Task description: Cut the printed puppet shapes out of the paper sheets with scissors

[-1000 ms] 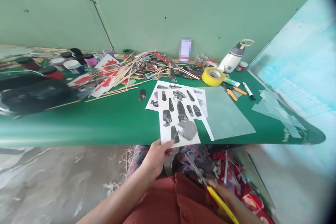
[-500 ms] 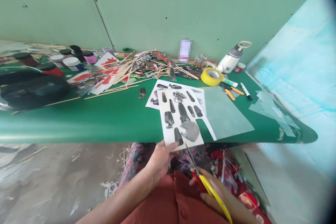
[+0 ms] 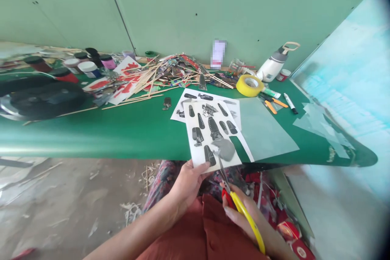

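Observation:
My left hand (image 3: 190, 180) pinches the near edge of a white sheet (image 3: 195, 156) printed with black figure parts, thumb on top. My right hand (image 3: 243, 211) is closed around scissors (image 3: 248, 217) with yellow and red handles. Their blades reach over the sheet's near edge, just right of my left thumb; whether they are cutting into it I cannot tell. A grey blurred patch lies over the sheet's lower right part. Under its far end are another printed sheet (image 3: 179, 107) and a pale translucent sheet (image 3: 271, 130). A small cut-out figure piece (image 3: 167, 103) lies to the left.
Along the back of the green table (image 3: 91, 138) lie thin wooden sticks (image 3: 146, 83) and paint jars (image 3: 88, 69). Yellow tape (image 3: 250, 85), orange-handled cutters (image 3: 271, 105), a marker (image 3: 290, 103) and a white spray bottle (image 3: 272, 65) stand or lie at the right. Clear strips (image 3: 323, 126) lie farther right.
The scissor blades have moved up from beside the sheet's near edge to over it. My left hand keeps its hold on the sheet. The view has shifted slightly.

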Tool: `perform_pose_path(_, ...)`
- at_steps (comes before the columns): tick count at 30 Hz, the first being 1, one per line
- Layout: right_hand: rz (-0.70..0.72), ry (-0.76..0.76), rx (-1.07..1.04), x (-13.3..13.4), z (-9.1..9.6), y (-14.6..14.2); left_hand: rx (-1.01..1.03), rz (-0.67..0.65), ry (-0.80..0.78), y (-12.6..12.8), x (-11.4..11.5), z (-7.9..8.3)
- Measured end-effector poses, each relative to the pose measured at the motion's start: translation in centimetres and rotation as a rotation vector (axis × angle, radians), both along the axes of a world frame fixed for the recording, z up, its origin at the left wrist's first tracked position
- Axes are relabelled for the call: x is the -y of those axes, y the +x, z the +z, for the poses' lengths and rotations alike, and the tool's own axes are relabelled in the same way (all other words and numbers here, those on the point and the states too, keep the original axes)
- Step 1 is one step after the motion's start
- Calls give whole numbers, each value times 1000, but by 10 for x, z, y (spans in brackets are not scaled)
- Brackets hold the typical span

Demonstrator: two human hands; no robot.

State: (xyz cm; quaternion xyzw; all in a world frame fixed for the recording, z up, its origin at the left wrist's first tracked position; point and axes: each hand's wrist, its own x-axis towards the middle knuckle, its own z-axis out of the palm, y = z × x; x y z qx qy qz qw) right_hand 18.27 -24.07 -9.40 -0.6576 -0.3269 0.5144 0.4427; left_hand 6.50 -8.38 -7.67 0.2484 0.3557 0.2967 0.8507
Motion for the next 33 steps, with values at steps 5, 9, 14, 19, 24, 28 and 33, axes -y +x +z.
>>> perform_pose_path(5, 14, 31, -18, -3, -1, -6, -14, 27, 10, 2, 6, -2)
perform_pose_path(9, 59, 1, 13, -5, 9, -5, -25, 36, 30, 1, 9, -2)
perform_pose_path(14, 84, -2, 33, -5, 12, -2, -18, 20, 52, 2, 11, 0)
perform_pose_path(19, 94, 14, 98, -2, -1, -3, -22, 2, 69, 2, 11, 1)
perform_pose_path(24, -10, -17, 175, -1, -9, -10, -44, 5, 70, 0, 10, 3)
perform_pose_path(28, -14, 13, 245, -1, -9, -11, -44, 2, 66, -1, 10, 5)
perform_pose_path(33, 44, -16, 293, -1, -10, -9, -34, 6, 64, -3, 9, 4)
